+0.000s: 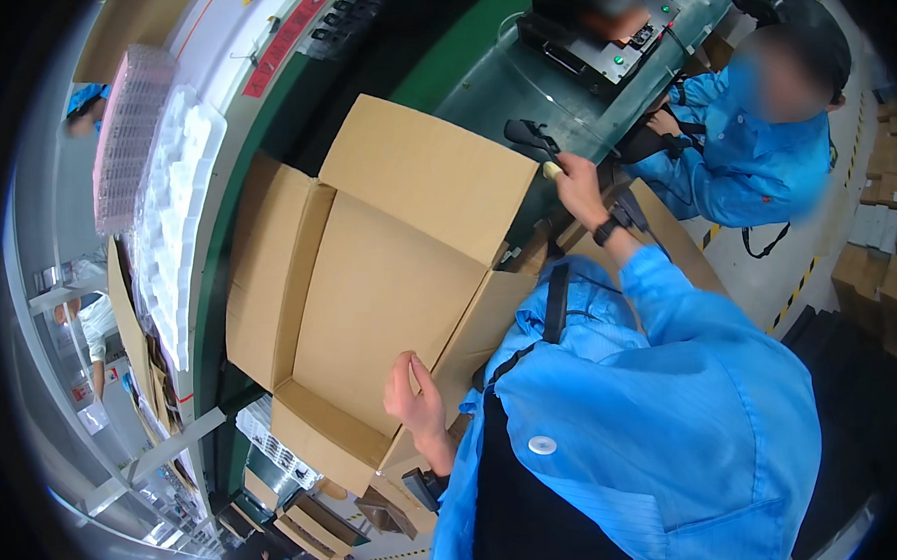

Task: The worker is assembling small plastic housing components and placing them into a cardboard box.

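Note:
An open cardboard box (388, 273) stands before me with its flaps spread and its bare inner bottom showing. Over its near edge is my left hand (415, 400), its fingers loosely bent, a gap between them and nothing visible in it. My right hand (579, 191) is closed round the pale yellow part of a black handheld tool (530, 136), just past the box's right flap (434, 176). The tool's exact kind cannot be made out. Both wrists wear dark bands.
A green workbench (480, 93) at the back carries a black device (603, 33) with green buttons. At right sits a co-worker (753, 147) in blue. Clear plastic trays (178, 222) and a pink stack (132, 144) line the left shelf. Several cartons (883, 261) stand far right.

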Demonstrator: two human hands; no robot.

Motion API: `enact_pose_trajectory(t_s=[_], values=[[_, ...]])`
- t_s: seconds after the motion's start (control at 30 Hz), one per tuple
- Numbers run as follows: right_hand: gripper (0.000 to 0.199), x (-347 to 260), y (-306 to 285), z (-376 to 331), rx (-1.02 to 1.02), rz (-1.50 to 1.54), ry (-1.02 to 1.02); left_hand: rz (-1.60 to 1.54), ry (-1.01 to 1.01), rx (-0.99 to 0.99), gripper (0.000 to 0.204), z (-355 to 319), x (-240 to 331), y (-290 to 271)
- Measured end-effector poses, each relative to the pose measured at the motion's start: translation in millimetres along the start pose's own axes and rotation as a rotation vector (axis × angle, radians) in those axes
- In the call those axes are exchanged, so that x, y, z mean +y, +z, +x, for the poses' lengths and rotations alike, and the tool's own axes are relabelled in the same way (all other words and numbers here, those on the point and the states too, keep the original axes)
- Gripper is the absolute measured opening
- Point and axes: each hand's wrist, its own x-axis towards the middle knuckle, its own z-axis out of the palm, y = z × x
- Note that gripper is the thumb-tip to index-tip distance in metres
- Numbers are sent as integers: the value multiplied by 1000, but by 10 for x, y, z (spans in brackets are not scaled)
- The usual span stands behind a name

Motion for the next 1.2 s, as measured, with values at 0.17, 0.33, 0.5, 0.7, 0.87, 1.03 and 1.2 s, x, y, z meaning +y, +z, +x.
enact_pose_trajectory(t_s=[0.17, 0.33, 0.5, 0.7, 0.87, 1.03, 1.2], values=[[9, -859, -959, -340, -79, 226, 67, -167, 264, 113, 21, 407, 720, -107], [23, -1515, -1289, -502, -302, 150, -647, -243, 514, 133, 33, 838, 1283, -362], [27, -1929, -1435, -562, -395, 104, -937, 23, 658, -231, 51, 1336, 1697, -547], [19, -2059, -1436, -640, -392, 136, -989, 74, 666, -289, 53, 1313, 1649, -484], [18, -2144, -1457, -594, -465, 195, -1001, 9, 668, -95, 50, 1189, 1573, -464], [31, -2191, -1409, -617, -406, 215, -1066, -20, 679, -36, 48, 1126, 1510, -470], [35, -2241, -1378, -643, -388, 205, -1127, -12, 696, 78, 45, 1018, 1351, -419]])
